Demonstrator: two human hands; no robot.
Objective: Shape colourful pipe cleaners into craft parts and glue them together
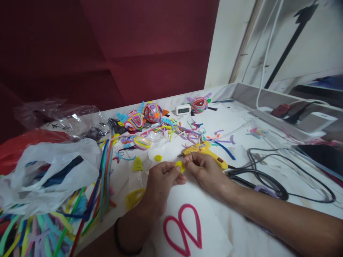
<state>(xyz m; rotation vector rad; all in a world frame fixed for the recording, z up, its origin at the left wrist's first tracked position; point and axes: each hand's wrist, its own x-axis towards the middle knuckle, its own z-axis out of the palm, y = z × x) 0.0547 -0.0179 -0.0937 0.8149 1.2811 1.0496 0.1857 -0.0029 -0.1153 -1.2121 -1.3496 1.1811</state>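
One yellow piece (180, 166) between two hands.
Fingers of left hand (166, 175) and right hand (202, 169) pinch its edges, partly hiding it, above paper (206, 210), cut off below, bearing two pink loops (183, 230). One half-covered glue gun (219, 161) lies beyond; farther back, three colourful balls (153, 112).

A plain, narrow black band (117, 235) with a smooth, rounded edge circles the left wrist, above an ungloved left hand (162, 180). The right hand (205, 171) is likewise ungloved, its slender forearm (270, 210) bare to the edge of view.
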